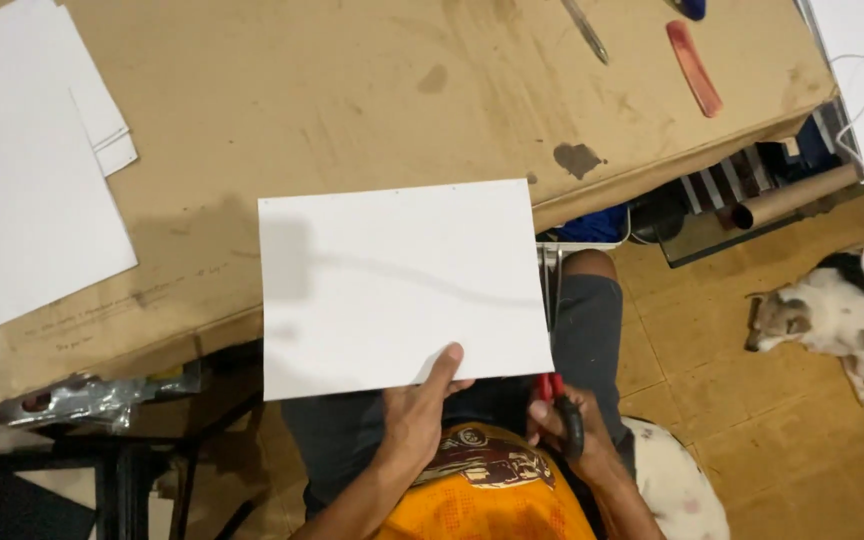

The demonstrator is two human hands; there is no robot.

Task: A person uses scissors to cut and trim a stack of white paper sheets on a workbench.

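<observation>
Left hand (414, 420) pinches the white sheet (402, 285) at its near edge; sheet lies half on the table (352, 90), overhanging the lap. Right hand (577, 435), just right of sheet, grip closed on scissors (560, 400). Sheet looks whole, no cut visible yet; cutting prob. all left to do.

Warm, dim indoor light falls from overhead; a soft dark shadow crosses the white rectangular paper sheet (402, 285), which glares slightly. Edges look mildly soft and grainy.
</observation>
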